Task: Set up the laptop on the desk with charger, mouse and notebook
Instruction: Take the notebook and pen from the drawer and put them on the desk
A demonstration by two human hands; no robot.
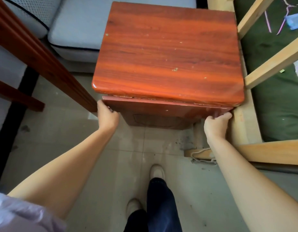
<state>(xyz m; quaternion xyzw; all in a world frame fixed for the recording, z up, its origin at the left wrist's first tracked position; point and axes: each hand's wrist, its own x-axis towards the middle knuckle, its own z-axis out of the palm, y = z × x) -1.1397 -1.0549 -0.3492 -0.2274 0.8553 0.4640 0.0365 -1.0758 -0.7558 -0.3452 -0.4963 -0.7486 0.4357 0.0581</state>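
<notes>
- I see the desk point(168, 52) at twelve o'clock, its red top bare.
- My left hand point(106, 114) grips its front-left corner, fingers curled under.
- My right hand point(216, 124) clasps the front-right corner, arms outstretched.

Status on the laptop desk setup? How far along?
Barely started. Nothing set up: the red wooden desk has a bare top. In hand: left hand and right hand grip its front corners. Left: laptop, charger, mouse and notebook, none in view.
</notes>
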